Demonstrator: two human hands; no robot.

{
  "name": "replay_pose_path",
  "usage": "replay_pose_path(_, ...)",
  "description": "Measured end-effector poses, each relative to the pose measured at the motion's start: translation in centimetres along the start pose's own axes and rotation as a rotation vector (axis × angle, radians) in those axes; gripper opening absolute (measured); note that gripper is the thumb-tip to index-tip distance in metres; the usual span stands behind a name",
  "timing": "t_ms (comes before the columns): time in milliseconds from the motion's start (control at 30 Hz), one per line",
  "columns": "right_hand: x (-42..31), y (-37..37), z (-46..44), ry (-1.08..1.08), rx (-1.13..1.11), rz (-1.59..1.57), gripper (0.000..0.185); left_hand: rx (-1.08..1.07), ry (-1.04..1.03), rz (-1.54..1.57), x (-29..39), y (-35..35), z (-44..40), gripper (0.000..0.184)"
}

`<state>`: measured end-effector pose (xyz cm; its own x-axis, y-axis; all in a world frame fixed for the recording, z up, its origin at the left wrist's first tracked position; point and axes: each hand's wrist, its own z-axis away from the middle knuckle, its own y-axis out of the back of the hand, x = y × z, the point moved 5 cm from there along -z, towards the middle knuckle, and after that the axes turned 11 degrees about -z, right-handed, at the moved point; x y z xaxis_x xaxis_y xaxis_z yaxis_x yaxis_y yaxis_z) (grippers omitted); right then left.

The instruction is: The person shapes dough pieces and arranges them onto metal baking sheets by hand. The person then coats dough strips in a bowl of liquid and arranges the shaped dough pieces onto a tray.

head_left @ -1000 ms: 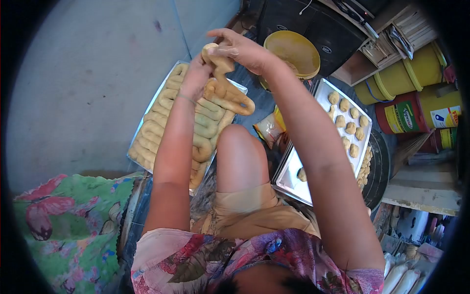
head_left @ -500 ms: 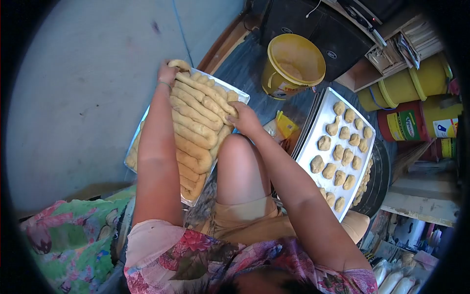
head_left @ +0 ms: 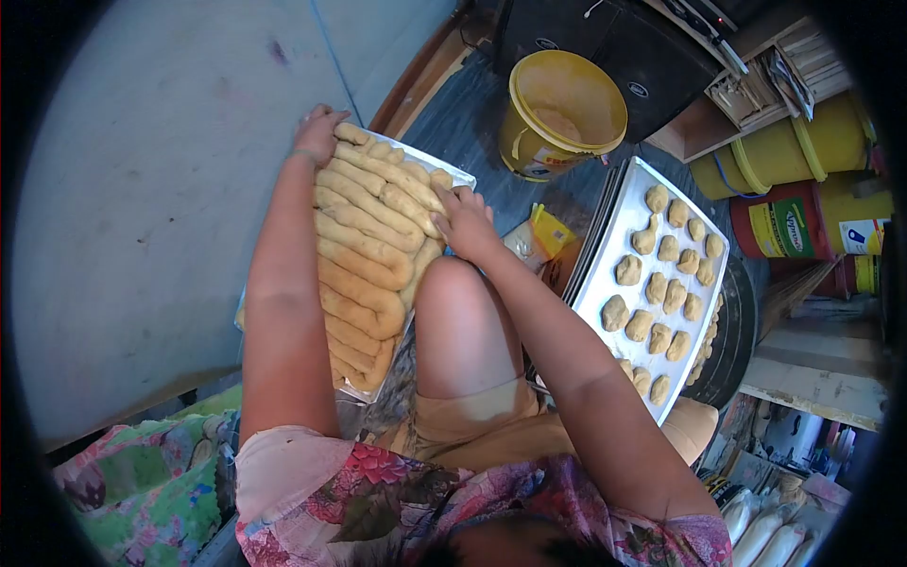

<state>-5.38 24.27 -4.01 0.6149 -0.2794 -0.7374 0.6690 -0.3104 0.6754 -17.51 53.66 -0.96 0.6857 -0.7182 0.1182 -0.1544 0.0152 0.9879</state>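
Long folded ropes of dough (head_left: 364, 246) lie side by side across a metal tray (head_left: 444, 168) on the left. At the tray's far left corner, my left hand (head_left: 319, 132) is closed around the upper end of the dough; its fingertips are partly hidden. My right hand (head_left: 463, 222) rests on the right side of the top rope, fingers bent apart over its end, touching the dough. Both hands are at opposite ends of the same upper row.
A second tray (head_left: 595, 283) with several small dough lumps stands on the right, above a round black pan (head_left: 740, 326). Beyond are a yellow bucket (head_left: 529, 142), a yellow packet (head_left: 551, 231), black cabinets, shelves and stacked buckets. A wall (head_left: 189, 189) borders the left.
The dough rope that hung from my hands a second ago now lies along the tray's upper rows. My hands have moved apart and down to its two ends.
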Motion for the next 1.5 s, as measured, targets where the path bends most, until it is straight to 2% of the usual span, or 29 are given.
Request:
replay_pose_path(33, -0.1, 0.1, -0.2, -0.012, 0.007, -0.005, 0.052, 0.013, -0.068, -0.122, 1.3, 1.1, 0.0, 0.041)
replay_pose_path(133, 0.6, -0.9, -0.7, -0.001, -0.015, -0.089, 0.052, -0.383, -0.030, 0.103, 2.0, -0.5, -1.0, 0.033)
replay_pose_path(233, -0.2, -0.2, -0.5, 0.097, -0.109, -0.173, 0.054, -0.680, 0.256, 0.643, 1.4, -2.0, -0.1, 0.033)
replay_pose_path(333, -0.5, 0.4, -0.2, -0.009, -0.150, -0.014, 0.064, -0.314, -0.048, -0.114, 3.0, -1.5, 1.0, 0.033)
replay_pose_path(433, 0.0, -0.5, -0.3, -0.013, -0.104, 0.047, 0.074, -0.161, -0.096, -0.118, 3.8, -1.8, 2.0, 0.037)
replay_pose_path(533, 0.1, -1.4, 0.3, 0.052, -0.193, -0.082, 0.083, -0.294, -0.075, -0.178, 4.4, -1.5, 2.7, 0.040)
replay_pose_path(633, 0.0, -0.5, -0.2, -0.046, -0.323, -0.113, 0.083, -0.337, -0.084, -0.149, 4.5, -1.3, 2.6, 0.042)
replay_pose_path(733, 0.1, 1.7, -0.5, -0.040, -0.108, -0.266, 0.079, -0.408, -0.116, -0.101, 3.3, -1.2, 1.2, 0.040)
replay_pose_path(833, 1.4, 2.3, -0.9, -0.049, -0.056, -0.323, 0.074, -0.428, -0.130, 0.081, 2.3, -1.6, 0.4, 0.039)
replay_pose_path(933, 2.2, 3.6, -0.4, 0.041, 0.063, -0.338, 0.068, -0.231, -0.131, -0.009, 2.9, -0.4, 0.9, 0.035)
replay_pose_path(1033, 3.0, 5.4, 0.0, 0.021, 0.096, -0.385, 0.064, 0.121, -0.113, -0.103, 2.6, 0.0, 1.6, 0.036)
replay_pose_path(1133, 3.2, 6.7, 0.4, -0.025, 0.082, -0.366, 0.063, 0.232, -0.006, 0.272, 1.0, 1.2, 1.3, 0.037)
replay_pose_path(1233, 3.8, 6.2, 0.3, -0.049, -0.060, -0.356, 0.063, 0.133, 0.155, 0.535, 0.3, 1.7, 1.3, 0.039)
replay_pose_path(1333, 3.4, 3.4, 0.8, -0.009, -0.168, -0.309, 0.071, 0.003, 0.065, 0.445, 2.3, 2.1, 1.2, 0.040)
replay_pose_path(1433, 0.5, 0.5, 2.8, -0.080, -0.380, -0.183, 0.079, 0.130, -0.135, -0.028, 7.7, 1.9, 3.8, 0.046)
replay_pose_path(1500, 0.2, 0.3, 2.8, -0.074, -0.427, -0.183, 0.082, 0.050, -0.098, -0.194, 6.8, -1.8, 4.4, 0.049)
